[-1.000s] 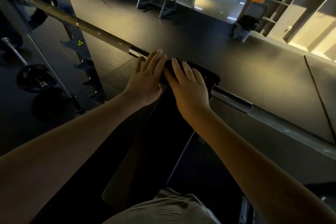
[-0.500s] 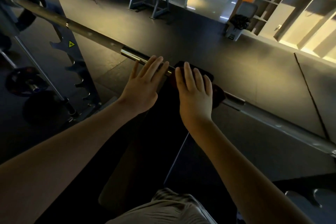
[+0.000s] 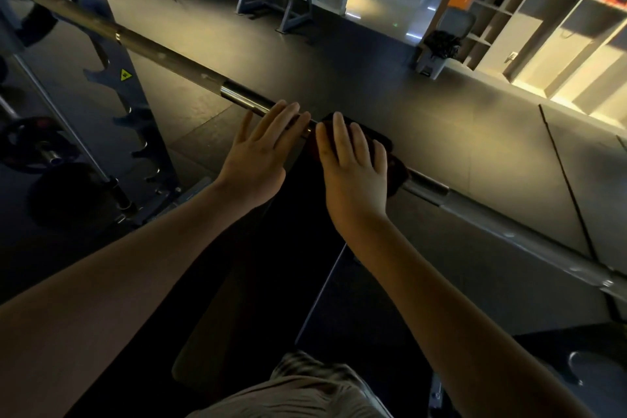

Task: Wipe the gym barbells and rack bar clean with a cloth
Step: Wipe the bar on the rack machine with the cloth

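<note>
We are looking down at a long steel bar [image 3: 169, 61] that is running from the far left to the near right across the view. A dark cloth [image 3: 385, 149] is lying over the middle part of the bar, draped on its top. The right hand [image 3: 353, 176] is lying flat on the cloth, with the fingers straight and close together, pressing it down on the bar. The left hand [image 3: 261, 159] is just beside it on the left, with its fingers straight and a little spread. Its fingertips are resting on the bare metal next to the cloth. Neither hand is curling around the bar. Whether the cloth is wrapping the underside of the bar, we cannot tell. A dark bench [image 3: 271, 282] is lying below the arms. On the left a rack post [image 3: 112, 102] with hooks is standing, and a plate [image 3: 23, 146] is hanging near it. Open shelves [image 3: 543, 20] are standing at the far right.
</note>
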